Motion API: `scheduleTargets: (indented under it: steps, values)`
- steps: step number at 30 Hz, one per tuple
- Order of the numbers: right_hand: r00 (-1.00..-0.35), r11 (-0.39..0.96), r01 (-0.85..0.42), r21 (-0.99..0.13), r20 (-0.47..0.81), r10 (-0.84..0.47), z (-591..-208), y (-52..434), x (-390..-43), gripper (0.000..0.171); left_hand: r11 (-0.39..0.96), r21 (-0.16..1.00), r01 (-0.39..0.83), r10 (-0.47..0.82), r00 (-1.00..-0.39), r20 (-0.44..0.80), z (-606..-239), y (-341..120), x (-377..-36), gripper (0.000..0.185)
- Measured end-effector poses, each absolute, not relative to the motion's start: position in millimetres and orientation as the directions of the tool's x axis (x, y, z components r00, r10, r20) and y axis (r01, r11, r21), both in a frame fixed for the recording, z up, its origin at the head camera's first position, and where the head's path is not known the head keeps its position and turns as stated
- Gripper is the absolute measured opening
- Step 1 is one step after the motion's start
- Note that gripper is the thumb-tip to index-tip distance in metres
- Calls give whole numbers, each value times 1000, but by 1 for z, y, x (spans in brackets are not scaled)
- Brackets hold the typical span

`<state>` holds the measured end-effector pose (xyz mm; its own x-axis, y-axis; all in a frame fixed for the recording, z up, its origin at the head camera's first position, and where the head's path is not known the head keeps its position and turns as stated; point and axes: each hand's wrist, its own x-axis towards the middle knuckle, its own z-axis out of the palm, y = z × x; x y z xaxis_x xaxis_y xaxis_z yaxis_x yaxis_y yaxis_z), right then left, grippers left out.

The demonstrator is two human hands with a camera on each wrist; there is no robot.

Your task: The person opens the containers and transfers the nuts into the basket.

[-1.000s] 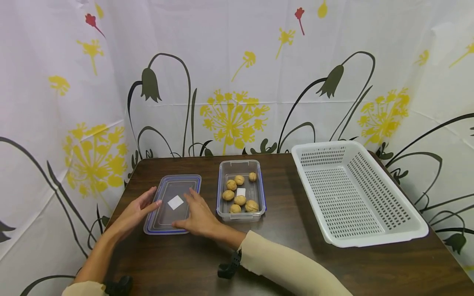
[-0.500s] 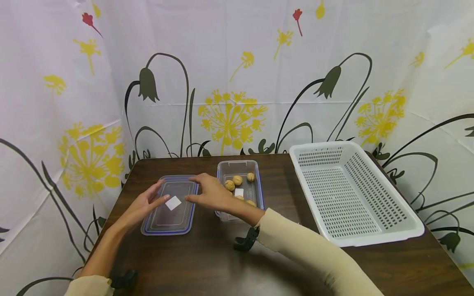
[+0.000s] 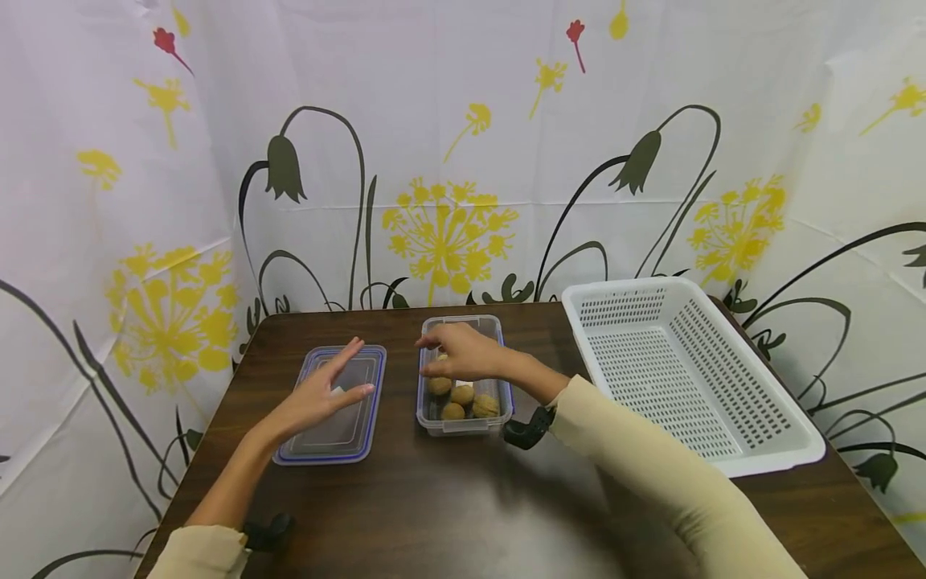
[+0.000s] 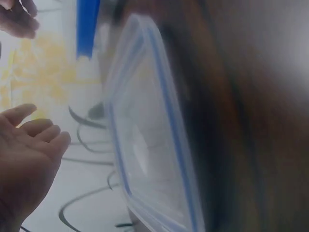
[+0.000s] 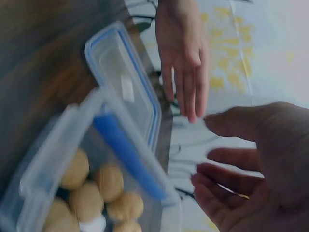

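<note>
My left hand (image 3: 318,400) hovers over the clear plastic lid (image 3: 329,446), fingers extended and thumb apart, holding nothing. The lid lies flat at the left, with a blue seal around its edge and a white square in its middle. My right hand (image 3: 466,354) is above the clear container (image 3: 441,428), fingers loosely bent with nothing between them. Several walnuts (image 3: 485,406) and a white square lie inside; my hand hides the back ones in the head view. In the right wrist view, that hand (image 5: 241,159) is apart from the walnuts (image 5: 87,200).
A white perforated plastic basket (image 3: 669,394) stands at the right of the dark wooden table (image 3: 434,507). Behind the table hangs a white curtain (image 3: 463,145) with a flower print. A black wrist strap (image 3: 528,429) sits on my right arm.
My right hand has moved right, from over the lid to above the container. My left hand has shifted a little right over the lid. Lid, container and basket stay put.
</note>
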<state>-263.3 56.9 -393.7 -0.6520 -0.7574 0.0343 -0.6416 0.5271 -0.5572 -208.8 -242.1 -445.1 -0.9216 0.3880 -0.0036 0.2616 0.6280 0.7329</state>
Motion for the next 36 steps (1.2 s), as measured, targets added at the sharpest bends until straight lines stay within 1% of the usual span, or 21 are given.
scheduleTargets:
  steps: [3,7,14,19,25,30,36]
  values:
    - [-593,511,-683,-522,-12,-805,-393,72,-271,45,644,694,322,423,-906,28,-444,-230,-210,90]
    - [-538,506,-714,-483,-85,-839,-392,85,-280,46,645,668,371,467,-883,39,-444,-217,-212,96]
    - [-475,532,-722,-441,-242,-846,-399,100,-293,45,630,640,441,536,-842,53,-447,-196,-219,105]
    - [-424,541,-707,-456,-338,-840,-404,105,-299,43,618,632,468,575,-817,43,-450,-184,-223,109]
    - [-407,577,-694,-431,-426,-808,-411,105,-301,40,604,635,481,607,-795,24,-452,-170,-229,114]
    - [-385,561,-715,-418,-435,-814,-418,104,-301,36,612,621,490,627,-779,-3,-456,-163,-233,117]
    - [-379,562,-722,-404,-449,-809,-424,100,-299,40,634,591,500,638,-769,-34,-459,-162,-236,121]
